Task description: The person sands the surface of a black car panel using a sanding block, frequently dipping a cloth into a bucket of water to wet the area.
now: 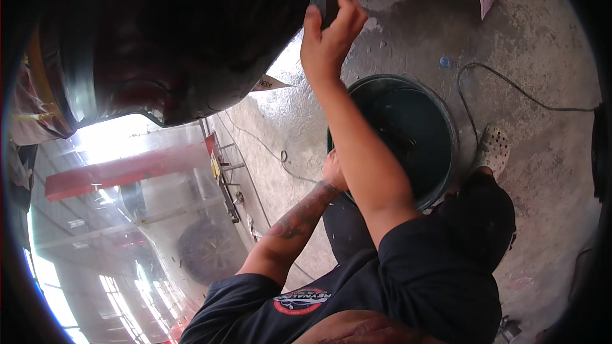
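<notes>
My right hand [335, 35] is raised at the top, its thumb and fingers closed on a dark, flat block [328, 3] with a greenish edge. The block is at the edge of a glossy dark car body panel [178, 44]. Whether it is a sponge or a sanding block I cannot make out. Below, my left hand [335, 172] is at the near left rim of a round dark tub [454, 146]. My right forearm crosses in front and hides most of the left fingers. Dark liquid fills the tub, and a dark shape shows in it.
Wet concrete floor [542, 57] surrounds the tub. A black cable [510, 79] curves across it to the right, beside a small blue cap [445, 62]. My foot in a perforated pale shoe [494, 146] stands close to the tub. A shiny car panel [191, 216] fills the lower left.
</notes>
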`<state>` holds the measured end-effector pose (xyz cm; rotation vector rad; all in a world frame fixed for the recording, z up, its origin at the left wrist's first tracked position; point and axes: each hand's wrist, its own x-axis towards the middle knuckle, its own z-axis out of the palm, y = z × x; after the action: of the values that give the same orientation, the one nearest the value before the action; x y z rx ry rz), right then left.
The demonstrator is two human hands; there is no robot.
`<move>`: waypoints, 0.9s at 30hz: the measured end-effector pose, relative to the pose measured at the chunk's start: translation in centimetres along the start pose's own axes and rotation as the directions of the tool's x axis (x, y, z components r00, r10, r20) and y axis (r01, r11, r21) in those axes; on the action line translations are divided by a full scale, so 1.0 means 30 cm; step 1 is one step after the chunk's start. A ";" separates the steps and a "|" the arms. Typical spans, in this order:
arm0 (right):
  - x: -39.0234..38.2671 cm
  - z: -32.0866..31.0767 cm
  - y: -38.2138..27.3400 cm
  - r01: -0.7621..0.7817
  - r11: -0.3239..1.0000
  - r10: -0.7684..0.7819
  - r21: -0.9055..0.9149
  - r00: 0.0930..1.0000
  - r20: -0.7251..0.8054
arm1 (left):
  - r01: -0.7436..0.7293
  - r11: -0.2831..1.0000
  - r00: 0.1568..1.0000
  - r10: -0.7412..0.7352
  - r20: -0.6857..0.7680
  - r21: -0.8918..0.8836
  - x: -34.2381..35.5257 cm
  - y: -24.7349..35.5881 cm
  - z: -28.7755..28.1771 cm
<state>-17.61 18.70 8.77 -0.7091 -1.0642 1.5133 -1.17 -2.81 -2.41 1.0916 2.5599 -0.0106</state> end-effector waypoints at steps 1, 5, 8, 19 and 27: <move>0.024 -0.003 -0.006 -0.030 0.999 0.030 0.033 0.999 -0.020 | 0.300 0.928 0.945 -0.256 0.205 -0.223 0.019 0.052 -0.064; -0.325 0.005 -0.035 0.034 0.999 -0.036 0.018 0.985 0.167 | -0.077 0.996 0.995 0.079 0.063 -0.034 0.063 0.084 -0.122; -0.332 0.007 -0.087 0.027 0.996 -0.043 0.082 0.979 0.200 | -0.060 0.996 0.998 0.062 0.031 -0.058 0.040 0.070 -0.098; -0.440 0.017 -0.103 0.000 0.982 -0.053 0.188 0.959 0.278 | -0.064 0.998 0.998 0.063 -0.015 -0.005 0.066 0.130 -0.150; -0.205 0.020 -0.075 0.109 0.991 -0.116 0.073 0.988 0.106 | -0.087 0.996 0.996 0.087 -0.003 -0.003 0.002 0.006 -0.007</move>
<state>-15.82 12.59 10.37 -0.5154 -1.1118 1.4966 -1.14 -2.62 -2.21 1.2016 2.5116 0.0163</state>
